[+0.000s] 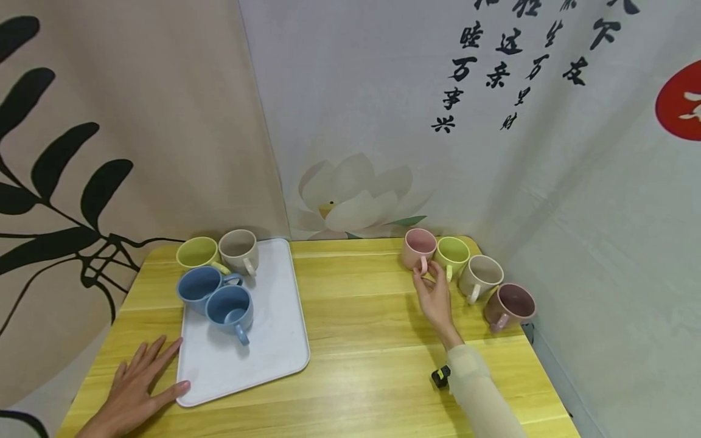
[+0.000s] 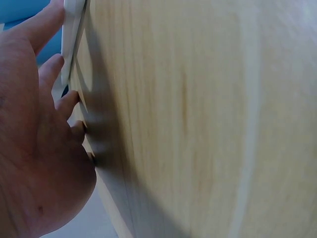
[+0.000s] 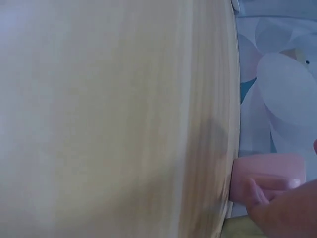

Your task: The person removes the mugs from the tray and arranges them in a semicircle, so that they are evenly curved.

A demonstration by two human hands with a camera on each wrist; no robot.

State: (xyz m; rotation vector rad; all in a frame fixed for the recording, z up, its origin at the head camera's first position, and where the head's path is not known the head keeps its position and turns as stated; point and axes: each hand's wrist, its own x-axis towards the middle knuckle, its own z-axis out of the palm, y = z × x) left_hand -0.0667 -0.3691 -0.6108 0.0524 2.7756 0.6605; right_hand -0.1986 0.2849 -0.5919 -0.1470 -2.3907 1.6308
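At the back right of the table, my right hand [image 1: 435, 299] pinches the handle of a pink mug [image 1: 419, 243]. The right wrist view shows that pink mug [image 3: 267, 173] upright on the wood, with fingers at its handle. My left hand [image 1: 139, 383] lies spread at the front left, its thumb and index fingertip touching the edge of a white tray [image 1: 274, 340]. In the left wrist view the left hand [image 2: 44, 129] has its fingers extended beside the tray edge. On the tray stand two blue mugs [image 1: 230, 307], a yellow-green mug [image 1: 198, 252] and a cream mug [image 1: 238, 250].
Right of the pink mug stand a green mug [image 1: 452, 257], a white mug [image 1: 481, 277] and a mauve mug [image 1: 510, 306], in a slanting row along the table's right edge. A printed curtain [image 1: 356, 121] hangs behind the wooden table [image 1: 361, 316].
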